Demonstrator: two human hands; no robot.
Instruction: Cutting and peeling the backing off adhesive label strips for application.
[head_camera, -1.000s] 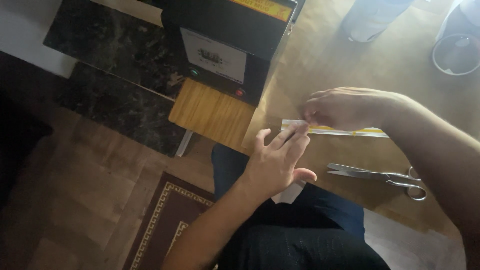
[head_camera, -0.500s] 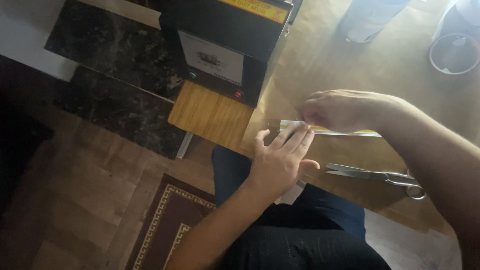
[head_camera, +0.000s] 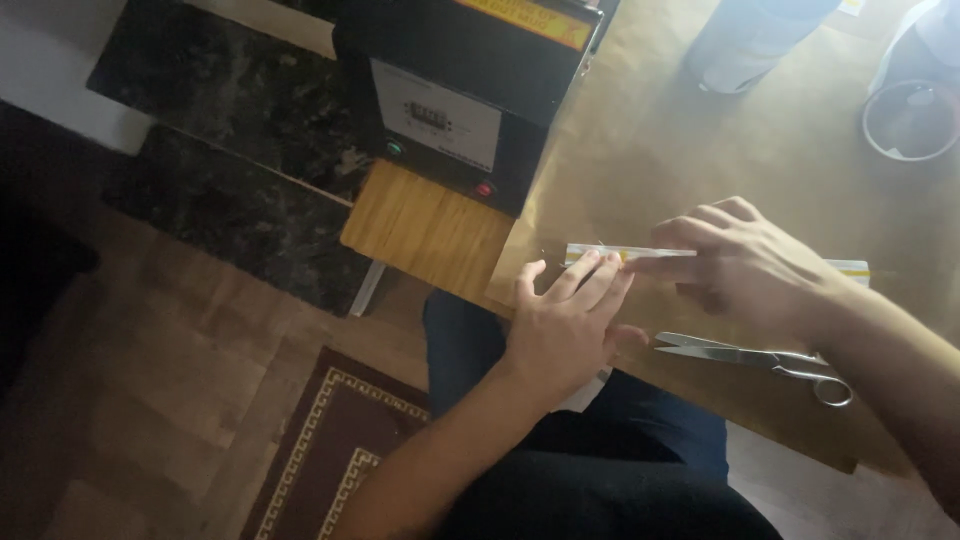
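Pressing flat with spread fingers, my left hand (head_camera: 565, 325) pins the white strip (head_camera: 610, 252) under its fingertips; scissors (head_camera: 750, 355) lie just right; beyond, my right hand (head_camera: 745, 262) pinches the strip; a black box (head_camera: 470, 90) stands farther off

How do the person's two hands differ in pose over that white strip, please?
The left hand lies flat, fingers spread, pressing the white strip at its near end; the right hand arches over it, fingertips curled onto its top edge. Both touch the strip on the brown paper.
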